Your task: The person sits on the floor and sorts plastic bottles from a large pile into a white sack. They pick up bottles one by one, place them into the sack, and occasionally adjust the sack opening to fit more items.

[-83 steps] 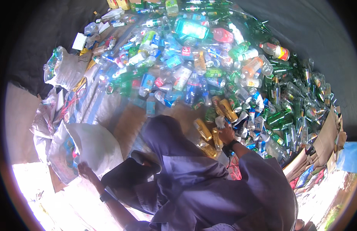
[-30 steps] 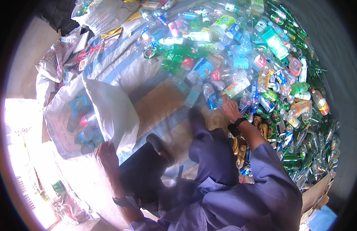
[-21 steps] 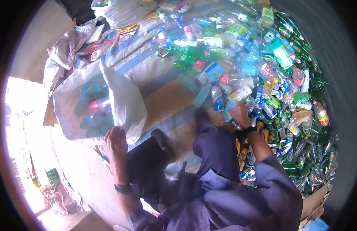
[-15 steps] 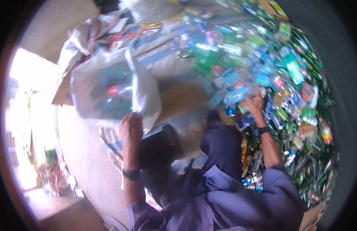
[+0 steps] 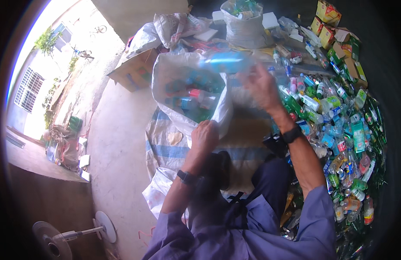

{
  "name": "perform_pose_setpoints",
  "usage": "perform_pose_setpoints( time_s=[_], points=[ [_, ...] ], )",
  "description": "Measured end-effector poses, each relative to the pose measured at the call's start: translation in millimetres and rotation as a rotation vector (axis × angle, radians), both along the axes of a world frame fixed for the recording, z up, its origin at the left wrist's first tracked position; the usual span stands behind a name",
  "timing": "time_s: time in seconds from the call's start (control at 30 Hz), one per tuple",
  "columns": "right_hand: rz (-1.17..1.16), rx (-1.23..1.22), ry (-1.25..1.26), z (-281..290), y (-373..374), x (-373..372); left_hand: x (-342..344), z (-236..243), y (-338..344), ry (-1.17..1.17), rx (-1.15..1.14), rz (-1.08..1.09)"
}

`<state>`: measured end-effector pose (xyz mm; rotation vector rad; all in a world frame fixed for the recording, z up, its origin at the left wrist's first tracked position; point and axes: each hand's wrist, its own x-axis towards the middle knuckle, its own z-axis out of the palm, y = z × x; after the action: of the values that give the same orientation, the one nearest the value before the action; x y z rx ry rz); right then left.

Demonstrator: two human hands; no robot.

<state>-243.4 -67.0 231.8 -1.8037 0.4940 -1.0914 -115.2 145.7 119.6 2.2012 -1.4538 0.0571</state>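
My left hand (image 5: 205, 138) is closed on the near rim of a white woven sack (image 5: 228, 102), holding its mouth open. Inside the sack lie several plastic bottles, among them a clear bottle (image 5: 205, 99) with a red label or cap. My right hand (image 5: 263, 89) is raised at the right of the sack, its fingers smeared by motion. Just beyond those fingers, over the sack's far rim, is a blurred bottle (image 5: 224, 62) with a light blue label. Whether the fingers still touch it cannot be made out.
A large heap of bottles and cans (image 5: 339, 130) spreads along the right. Behind stands a filled white sack (image 5: 248, 32), with cardboard boxes (image 5: 328, 37) at the far right. A cardboard box (image 5: 135, 71) sits left of my sack. A fan (image 5: 75, 235) is at the lower left.
My right hand has moved from the heap up and left toward the sack, along with the blue-labelled bottle. My left hand stays on the sack's rim. The view has shifted.
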Motion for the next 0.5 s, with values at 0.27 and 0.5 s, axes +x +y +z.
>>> perform_pose_setpoints(
  time_s=[0.27, 0.5],
  points=[
    [-0.016, -0.127, 0.331, -56.1, -19.0, -54.8, 7.3, -1.3, 10.8, -0.038, -0.056, 0.088],
    [-0.227, 0.406, 0.718, -196.5, -42.9, -230.0, 21.3, -7.9, 12.2, -0.081, -0.103, 0.130]
  ],
)
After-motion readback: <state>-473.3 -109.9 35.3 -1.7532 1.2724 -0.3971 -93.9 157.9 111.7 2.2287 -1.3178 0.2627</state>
